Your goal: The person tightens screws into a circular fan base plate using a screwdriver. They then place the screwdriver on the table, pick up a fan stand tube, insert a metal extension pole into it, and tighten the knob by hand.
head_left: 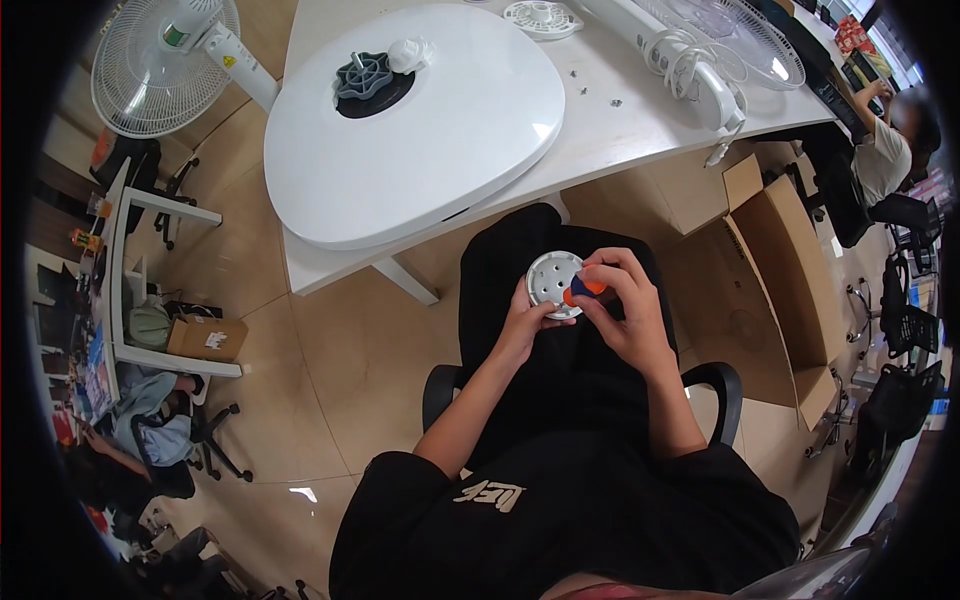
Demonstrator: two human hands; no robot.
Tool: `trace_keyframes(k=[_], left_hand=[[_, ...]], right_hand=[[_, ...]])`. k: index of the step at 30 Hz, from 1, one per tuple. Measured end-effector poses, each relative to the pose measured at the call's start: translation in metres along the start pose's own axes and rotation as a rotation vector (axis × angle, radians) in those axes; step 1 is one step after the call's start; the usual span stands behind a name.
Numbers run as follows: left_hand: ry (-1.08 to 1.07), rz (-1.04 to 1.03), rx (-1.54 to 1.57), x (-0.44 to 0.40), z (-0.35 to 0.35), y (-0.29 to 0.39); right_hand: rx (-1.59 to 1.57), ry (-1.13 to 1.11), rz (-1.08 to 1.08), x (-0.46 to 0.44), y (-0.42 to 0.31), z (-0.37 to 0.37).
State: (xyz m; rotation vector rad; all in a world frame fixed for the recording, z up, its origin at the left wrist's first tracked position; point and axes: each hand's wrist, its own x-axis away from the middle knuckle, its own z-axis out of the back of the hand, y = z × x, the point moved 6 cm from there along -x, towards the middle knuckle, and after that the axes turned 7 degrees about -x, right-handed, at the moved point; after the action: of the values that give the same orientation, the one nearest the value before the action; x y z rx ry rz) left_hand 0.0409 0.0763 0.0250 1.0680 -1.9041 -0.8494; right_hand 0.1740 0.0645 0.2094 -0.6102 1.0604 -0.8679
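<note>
Beige floor tiles (375, 355) run under a white table (625, 150), which bears a broad white base (420, 165) topped by a grey knob (363, 77), plus a few small bits (616, 103) and a coiled white cord (705, 58). Just off the table's near edge, over the seated person's lap, is a round white disc (548, 276) with several holes. The left hand (524, 320) curls partly closed around its rim. The right hand (632, 300), nearly closed, pinches an orange-and-blue piece (585, 289) over the disc; whether the two touch I cannot tell. Nearer than the table, to its right, lies an open cardboard box (800, 280).
</note>
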Motion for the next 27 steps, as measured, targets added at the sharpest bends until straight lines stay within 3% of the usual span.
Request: trace_keyframes(k=[6, 21, 27], left_hand=[[0.001, 0.005, -0.006, -0.001, 0.001, -0.001], [0.006, 0.016, -0.008, -0.001, 0.001, -0.003], [0.012, 0.041, -0.006, 0.000, 0.001, -0.002]], right_hand=[[-0.103, -0.040, -0.130, -0.003, -0.001, 0.006], [0.013, 0.034, -0.055, 0.000, 0.004, 0.005], [-0.113, -0.001, -0.172, -0.003, 0.001, 0.010]])
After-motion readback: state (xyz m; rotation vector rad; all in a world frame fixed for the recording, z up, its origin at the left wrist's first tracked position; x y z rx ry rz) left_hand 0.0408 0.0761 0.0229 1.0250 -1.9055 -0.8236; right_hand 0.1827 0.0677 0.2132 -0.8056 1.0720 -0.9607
